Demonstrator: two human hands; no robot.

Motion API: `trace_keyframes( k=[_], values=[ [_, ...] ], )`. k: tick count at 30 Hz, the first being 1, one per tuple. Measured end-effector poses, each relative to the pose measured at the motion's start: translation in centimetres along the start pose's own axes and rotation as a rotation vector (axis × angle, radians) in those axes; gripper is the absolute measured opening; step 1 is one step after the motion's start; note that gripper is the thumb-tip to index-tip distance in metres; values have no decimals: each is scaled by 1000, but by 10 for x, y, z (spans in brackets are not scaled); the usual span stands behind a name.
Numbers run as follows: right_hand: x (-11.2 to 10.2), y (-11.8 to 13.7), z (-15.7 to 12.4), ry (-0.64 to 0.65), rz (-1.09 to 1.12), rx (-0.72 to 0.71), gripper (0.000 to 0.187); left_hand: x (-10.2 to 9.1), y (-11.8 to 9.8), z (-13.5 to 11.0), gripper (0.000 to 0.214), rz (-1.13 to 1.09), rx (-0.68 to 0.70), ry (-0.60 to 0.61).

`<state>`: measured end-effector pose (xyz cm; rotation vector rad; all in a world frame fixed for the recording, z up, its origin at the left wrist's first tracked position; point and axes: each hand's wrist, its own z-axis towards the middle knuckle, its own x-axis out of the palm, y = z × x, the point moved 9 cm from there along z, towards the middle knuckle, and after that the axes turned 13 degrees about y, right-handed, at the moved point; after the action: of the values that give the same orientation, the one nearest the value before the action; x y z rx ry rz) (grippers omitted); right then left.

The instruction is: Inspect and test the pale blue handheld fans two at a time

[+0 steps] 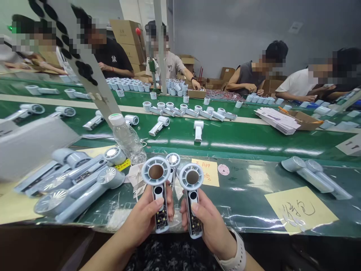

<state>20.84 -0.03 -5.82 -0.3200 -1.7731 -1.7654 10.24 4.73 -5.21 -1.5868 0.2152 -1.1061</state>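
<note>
My left hand is closed round the handle of a pale blue handheld fan, held upright with its round head on top and its open circuit board facing me. My right hand grips a second fan of the same kind beside it, also upright. The two fans stand side by side, a small gap between them. A third fan lies on the bench just behind them. A white watch strap is on my right wrist.
A heap of fans lies at the left, a plastic bottle behind it. Two fans and a yellow note lie at the right. A green conveyor belt carries more fans. Several people work at its far side.
</note>
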Motion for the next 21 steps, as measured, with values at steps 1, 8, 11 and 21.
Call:
trace_keyframes(
  k=[1, 8, 11, 21],
  values=[
    [-1, -1, 0, -5, 11, 4, 37, -2, 3, 0, 34, -12, 0, 5],
    [-4, -6, -3, -47, 24, 9, 35, 0, 1, 0, 35, -24, -10, -18],
    [-6, -7, -4, -76, 18, 21, 37, 2, -8, 0, 31, 6, 6, -86],
    [-16, -3, -10, -175, 106, 15, 42, -3, -8, 0, 31, 293, -44, -165]
  ],
)
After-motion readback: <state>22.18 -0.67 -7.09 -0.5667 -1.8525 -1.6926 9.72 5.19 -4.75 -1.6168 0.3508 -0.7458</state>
